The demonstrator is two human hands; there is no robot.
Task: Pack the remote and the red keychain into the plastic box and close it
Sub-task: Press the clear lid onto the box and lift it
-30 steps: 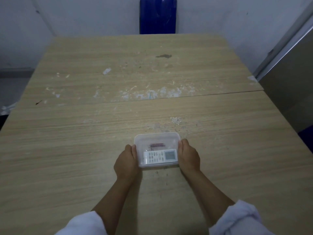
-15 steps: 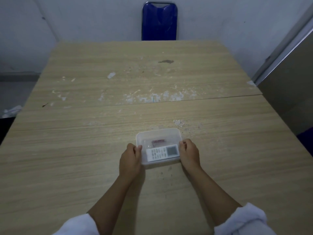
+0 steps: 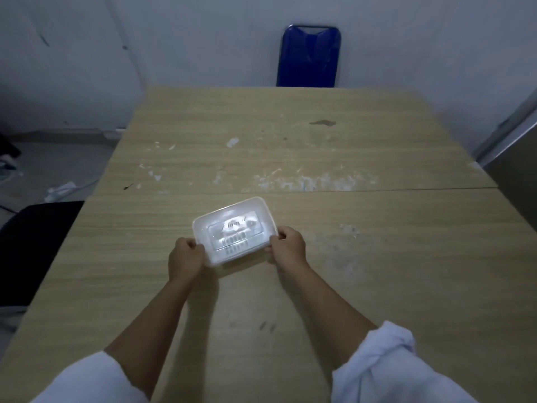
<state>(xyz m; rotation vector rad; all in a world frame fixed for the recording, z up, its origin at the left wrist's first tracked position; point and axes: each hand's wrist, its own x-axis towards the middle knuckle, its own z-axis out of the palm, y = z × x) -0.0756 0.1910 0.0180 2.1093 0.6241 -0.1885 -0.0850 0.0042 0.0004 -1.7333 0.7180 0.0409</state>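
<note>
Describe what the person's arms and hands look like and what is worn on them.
Both forearms are bare, with white sleeves pushed up and bunched near the elbows. The left hand and right hand wear no gloves; no rings, watch or bracelets show.

Two bare forearms run out from white sleeves — the left sleeve (image 3: 87, 379) and the right sleeve (image 3: 389, 370) (bunched and creased), both pushed up toward the elbows.
</note>
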